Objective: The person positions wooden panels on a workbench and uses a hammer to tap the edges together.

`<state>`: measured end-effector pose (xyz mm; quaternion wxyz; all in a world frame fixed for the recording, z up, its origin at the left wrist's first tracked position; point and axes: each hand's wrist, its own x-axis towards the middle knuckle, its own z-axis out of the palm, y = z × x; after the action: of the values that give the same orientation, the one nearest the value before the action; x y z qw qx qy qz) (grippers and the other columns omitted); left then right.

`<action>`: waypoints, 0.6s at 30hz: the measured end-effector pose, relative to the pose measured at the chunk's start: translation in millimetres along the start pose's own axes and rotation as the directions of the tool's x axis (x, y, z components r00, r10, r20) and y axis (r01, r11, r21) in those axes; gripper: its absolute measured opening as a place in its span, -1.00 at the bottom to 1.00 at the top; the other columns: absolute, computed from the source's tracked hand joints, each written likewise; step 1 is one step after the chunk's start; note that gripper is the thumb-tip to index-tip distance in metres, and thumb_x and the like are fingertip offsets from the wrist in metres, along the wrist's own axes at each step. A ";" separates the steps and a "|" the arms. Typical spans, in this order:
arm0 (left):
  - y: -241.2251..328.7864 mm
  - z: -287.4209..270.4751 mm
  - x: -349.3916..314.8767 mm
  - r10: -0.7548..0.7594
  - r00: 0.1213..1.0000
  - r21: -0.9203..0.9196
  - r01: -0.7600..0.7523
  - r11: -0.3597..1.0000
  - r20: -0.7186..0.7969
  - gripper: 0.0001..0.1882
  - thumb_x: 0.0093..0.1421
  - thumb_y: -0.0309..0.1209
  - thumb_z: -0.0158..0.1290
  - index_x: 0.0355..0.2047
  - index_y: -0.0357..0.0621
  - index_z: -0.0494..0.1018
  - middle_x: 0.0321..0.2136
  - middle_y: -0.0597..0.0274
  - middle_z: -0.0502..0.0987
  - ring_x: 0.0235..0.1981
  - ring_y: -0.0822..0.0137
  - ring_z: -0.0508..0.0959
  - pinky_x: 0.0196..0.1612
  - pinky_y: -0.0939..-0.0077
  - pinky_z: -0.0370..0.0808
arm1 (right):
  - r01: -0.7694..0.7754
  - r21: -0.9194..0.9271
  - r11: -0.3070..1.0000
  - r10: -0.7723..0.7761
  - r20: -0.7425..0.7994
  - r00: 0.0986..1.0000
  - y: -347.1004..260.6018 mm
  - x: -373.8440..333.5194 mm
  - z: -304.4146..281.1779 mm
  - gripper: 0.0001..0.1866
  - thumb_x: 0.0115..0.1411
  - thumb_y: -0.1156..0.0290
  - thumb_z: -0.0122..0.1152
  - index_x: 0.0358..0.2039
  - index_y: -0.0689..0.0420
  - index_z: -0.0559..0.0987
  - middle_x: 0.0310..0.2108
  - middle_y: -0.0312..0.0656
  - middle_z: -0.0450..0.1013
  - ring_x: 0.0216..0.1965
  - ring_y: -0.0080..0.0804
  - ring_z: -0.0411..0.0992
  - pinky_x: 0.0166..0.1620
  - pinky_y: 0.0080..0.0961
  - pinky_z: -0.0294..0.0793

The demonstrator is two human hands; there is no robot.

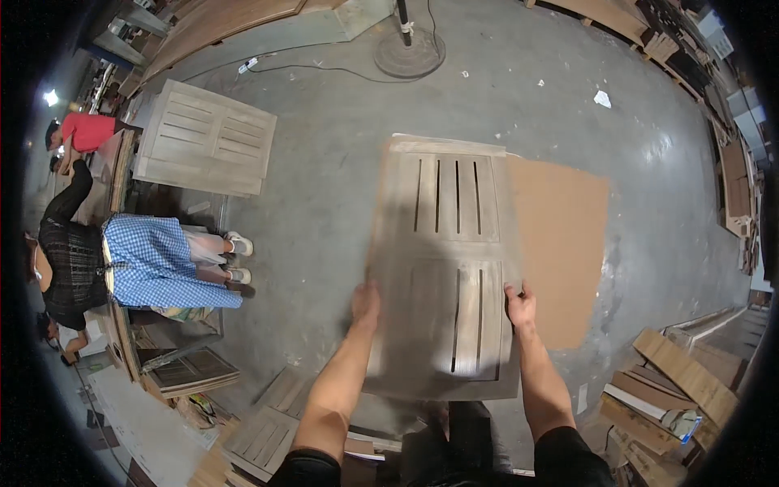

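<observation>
A grey-brown wooden panel door with slotted openings lies lengthwise before me, one end close to my legs. My left hand grips its left edge, near the lower half. On the opposite edge my right hand holds on at about the same height, thumb up along the side. Under the panel's far right side shows a sheet of brown cardboard on the floor. Whether the panel rests on the cardboard or is held above it, I cannot tell.
Stacked slotted panels stand at the upper left; more panels lie by my left arm. A person in a blue checked apron works at a bench on the left. Wood offcuts pile up at right. A round stand base trails a cable.
</observation>
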<state>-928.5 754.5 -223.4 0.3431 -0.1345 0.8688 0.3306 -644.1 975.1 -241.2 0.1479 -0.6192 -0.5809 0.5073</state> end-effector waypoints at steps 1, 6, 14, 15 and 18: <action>8.1 7.2 -0.6 -0.048 0.999 -0.021 0.048 0.999 0.008 -0.49 0.30 -0.01 -0.07 -0.09 -0.26 0.49 -0.18 -0.12 0.57 -0.18 -0.04 0.58 -0.15 0.07 0.54 | -0.184 -0.019 0.983 0.185 0.053 0.981 -8.9 4.0 -3.7 -0.31 0.20 0.24 0.31 0.19 0.44 0.36 -0.13 0.03 0.55 -0.14 -0.35 0.47 -0.04 -0.45 0.46; -50.8 1.1 82.7 0.058 0.997 0.170 -0.065 0.983 0.045 -0.22 0.28 0.17 -0.05 0.10 -0.42 0.40 0.11 -0.26 0.45 0.20 -0.17 0.39 0.20 0.17 0.37 | -0.209 -0.103 0.972 0.222 0.141 0.965 -18.6 -4.3 17.4 -0.14 0.19 0.06 0.28 0.30 0.42 0.22 0.12 0.26 0.39 0.15 -0.05 0.38 0.21 -0.33 0.31; -36.4 -5.7 58.3 0.280 0.923 0.356 -0.363 0.861 0.265 -0.18 0.33 0.27 -0.37 0.16 -0.22 0.41 0.15 -0.20 0.41 0.19 -0.19 0.38 0.25 0.12 0.30 | -0.201 -0.154 0.967 0.233 0.229 0.945 47.2 22.9 15.2 -0.19 0.22 0.14 0.25 0.36 0.28 0.18 -0.22 -0.08 0.52 -0.14 -0.28 0.45 0.04 -0.39 0.42; -23.0 -18.5 38.0 0.188 0.911 0.458 -0.353 0.816 0.368 -0.19 0.33 0.26 -0.41 0.17 -0.17 0.41 0.15 -0.17 0.42 0.18 -0.18 0.39 0.24 0.09 0.30 | -0.171 -0.172 0.970 0.210 0.242 0.947 62.5 24.1 12.5 -0.30 0.24 0.18 0.21 0.29 0.25 0.24 -0.23 -0.10 0.52 -0.15 -0.29 0.45 0.01 -0.40 0.44; -55.7 -50.6 3.0 0.097 0.910 0.602 -0.344 0.721 0.404 -0.40 0.42 0.02 -0.39 0.16 -0.11 0.40 0.06 -0.15 0.48 0.16 -0.08 0.41 0.19 0.05 0.35 | -0.056 -0.266 0.962 0.145 0.327 0.934 103.2 2.5 16.1 -0.61 0.30 0.31 0.11 0.09 0.17 0.42 -0.25 -0.14 0.53 -0.19 -0.34 0.47 -0.10 -0.41 0.48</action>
<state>-930.7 679.2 -224.7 0.4719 0.1618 0.8647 0.0590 -598.7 941.7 -329.1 -0.0617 -0.5640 -0.6248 0.5363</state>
